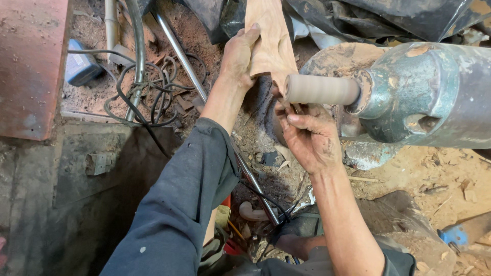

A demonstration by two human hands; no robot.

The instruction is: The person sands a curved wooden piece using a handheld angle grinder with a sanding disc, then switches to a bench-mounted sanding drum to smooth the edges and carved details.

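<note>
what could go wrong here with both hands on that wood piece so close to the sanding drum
1. The right hand holds the carved wood piece right beside the sanding drum; if the wood slips, fingers may hit it.
2. The left hand has only a fingertip grip on the wood's edge, so a catch might twist it loose.
3. Loose cables and the metal rod lie in sawdust below, likely snag or trip hazards.

Sawdust-covered floor [440,168] with tangled black cable [148,87], wood scraps [181,102]
</note>
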